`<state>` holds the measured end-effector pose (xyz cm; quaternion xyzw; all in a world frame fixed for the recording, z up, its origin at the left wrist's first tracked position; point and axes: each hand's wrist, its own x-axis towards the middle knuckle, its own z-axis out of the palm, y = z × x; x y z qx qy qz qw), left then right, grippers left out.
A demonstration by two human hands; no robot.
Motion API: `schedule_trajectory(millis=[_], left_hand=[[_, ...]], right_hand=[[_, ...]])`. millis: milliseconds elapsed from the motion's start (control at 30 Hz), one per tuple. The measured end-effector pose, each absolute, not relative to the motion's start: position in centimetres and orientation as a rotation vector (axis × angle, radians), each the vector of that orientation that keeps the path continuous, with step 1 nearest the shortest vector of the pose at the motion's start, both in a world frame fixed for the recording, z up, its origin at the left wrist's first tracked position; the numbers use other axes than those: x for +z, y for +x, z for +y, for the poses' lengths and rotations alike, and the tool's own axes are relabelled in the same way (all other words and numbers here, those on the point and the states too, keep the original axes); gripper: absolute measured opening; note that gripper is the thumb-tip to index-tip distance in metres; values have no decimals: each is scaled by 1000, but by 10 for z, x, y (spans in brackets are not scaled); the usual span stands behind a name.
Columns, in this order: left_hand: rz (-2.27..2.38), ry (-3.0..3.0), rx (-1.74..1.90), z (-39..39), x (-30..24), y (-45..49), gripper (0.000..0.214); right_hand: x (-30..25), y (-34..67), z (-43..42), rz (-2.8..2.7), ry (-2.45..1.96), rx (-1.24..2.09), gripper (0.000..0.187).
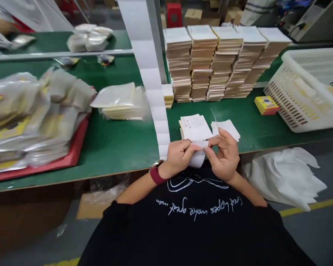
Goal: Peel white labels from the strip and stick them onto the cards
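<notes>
Between my two hands, close to my chest at the table's front edge, is a small white sheet of paper (197, 159). My left hand (180, 155), with a dark red watch strap at its wrist, pinches the sheet's left side. The thumb and fingertips of my right hand (223, 153) are closed at its right corner. Just beyond my hands lies a small pile of white printed sheets (197, 126). A second, smaller bunch of white papers (230, 129) lies right behind my right hand, which partly covers it.
Tall stacks of folded paper (201, 55) stand at the back, beside a hanging white paper strip (152, 74). A white basket (291, 107) and a yellow-red box (266, 105) are on the right. At left are plastic bags (119, 103) and a red tray (76, 151) of filled bags.
</notes>
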<state>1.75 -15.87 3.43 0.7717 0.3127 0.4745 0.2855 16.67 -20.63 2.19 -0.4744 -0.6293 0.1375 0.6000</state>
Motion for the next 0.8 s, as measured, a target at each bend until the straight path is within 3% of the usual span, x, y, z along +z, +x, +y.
schedule_trajectory(millis=[167, 267, 500, 633, 800], left_hand=[[664, 2354, 1216, -158, 34, 14, 55], [589, 2590, 1163, -155, 35, 5, 43], [554, 2819, 1205, -133, 25, -4, 13], [470, 2774, 1264, -126, 10, -1, 15], [479, 2735, 1220, -126, 2, 0, 16]], right_hand=[[34, 175, -204, -1417, -1143, 99, 48], [43, 191, -195, -1238, -1184, 98, 44], [42, 206, -156, -1387, -1479, 450, 51], [40, 194, -146, -1369, -1459, 694, 53], [44, 188, -146, -1337, -1452, 771, 50]])
